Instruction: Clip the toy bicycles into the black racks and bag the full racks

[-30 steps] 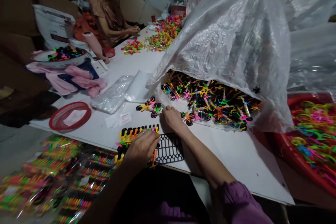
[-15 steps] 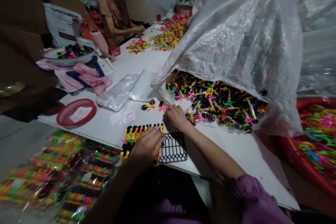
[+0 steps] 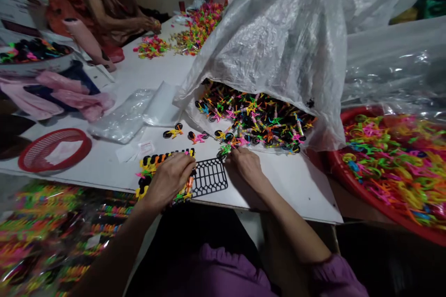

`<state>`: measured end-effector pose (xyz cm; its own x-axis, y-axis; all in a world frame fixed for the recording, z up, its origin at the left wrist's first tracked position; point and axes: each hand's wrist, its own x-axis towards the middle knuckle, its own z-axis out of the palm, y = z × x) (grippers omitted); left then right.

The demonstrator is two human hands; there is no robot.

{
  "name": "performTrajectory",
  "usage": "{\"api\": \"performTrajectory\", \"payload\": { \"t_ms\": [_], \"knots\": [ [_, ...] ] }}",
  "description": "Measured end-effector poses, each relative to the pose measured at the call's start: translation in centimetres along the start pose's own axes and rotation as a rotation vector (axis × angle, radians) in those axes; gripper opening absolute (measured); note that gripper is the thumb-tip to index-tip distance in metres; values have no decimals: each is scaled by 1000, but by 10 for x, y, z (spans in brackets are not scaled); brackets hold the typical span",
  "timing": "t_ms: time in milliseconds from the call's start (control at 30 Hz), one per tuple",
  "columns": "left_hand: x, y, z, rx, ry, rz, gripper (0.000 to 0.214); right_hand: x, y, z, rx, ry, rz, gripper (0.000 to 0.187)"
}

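Toy bicycles [image 3: 148, 162] fill the left of our black rack [image 3: 211, 176] on the white table [image 3: 289, 195]. Our left hand [image 3: 172, 176] covers some, finger grip hidden; our right hand [image 3: 246, 164] pinches a green bicycle [image 3: 225, 150].

Single camera, worn on the person's head, sited above the near edge of the table [image 3: 306, 195] and facing forward and down across it. Closest to the lens: the wearer's lap [image 3: 209, 227], below that edge. At near range: the wearer's hands [image 3: 169, 178], over the table's near part. Farther off: a co-worker [image 3: 114, 14] at the table's far left. Coverage extends to a red tub [image 3: 379, 206] beyond the table's right side
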<state>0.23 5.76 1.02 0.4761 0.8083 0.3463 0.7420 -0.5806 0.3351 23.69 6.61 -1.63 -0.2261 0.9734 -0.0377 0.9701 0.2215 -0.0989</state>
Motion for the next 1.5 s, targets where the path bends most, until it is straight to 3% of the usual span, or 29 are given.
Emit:
{"api": "performTrajectory", "payload": {
  "t_ms": [133,333,467,567,633,700,800,933,1000,1033,1100,1200,1267,1367,1500],
  "knots": [
    [8,-1,-1,33,20,26,20,12,-12,3,61,-75,257,24],
    [13,-16,5,76,54,-21,20,4,-9,-9,343,-10,343,35],
    [22,-14,0,0,107,-124,22,-3,-17,-20,494,86,215,33],
    [38,4,-12,-286,179,-364,34,-8,-31,-35,502,231,12,27],
    [49,20,-19,-572,109,-522,44,-11,-39,-46,476,325,-101,23],
    [58,34,-22,-817,21,-615,40,-14,-43,-54,506,382,-167,20],
    [60,48,-21,-963,21,-637,31,-18,-41,-56,747,331,-132,17],
    [52,59,-20,-849,-74,-475,22,-26,-35,-52,1160,-68,-122,25],
    [48,60,-25,-790,-109,-428,22,-30,-35,-54,1257,-178,-170,26],
    [45,58,-29,-769,-100,-424,23,-31,-36,-55,1274,-161,-166,25],
    [37,51,-39,-687,-5,-446,33,-30,-39,-54,1261,0,-78,25],
    [15,36,-47,-357,187,-446,36,-23,-52,-31,1184,214,63,21],
    [-4,30,-41,-117,164,-328,25,-18,-64,-4,1119,170,82,14],
    [-27,29,-17,65,36,-149,19,-14,-81,33,1024,108,104,11],
    [-37,36,5,147,63,-107,19,-14,-90,47,873,170,-53,12]
  ]
}}
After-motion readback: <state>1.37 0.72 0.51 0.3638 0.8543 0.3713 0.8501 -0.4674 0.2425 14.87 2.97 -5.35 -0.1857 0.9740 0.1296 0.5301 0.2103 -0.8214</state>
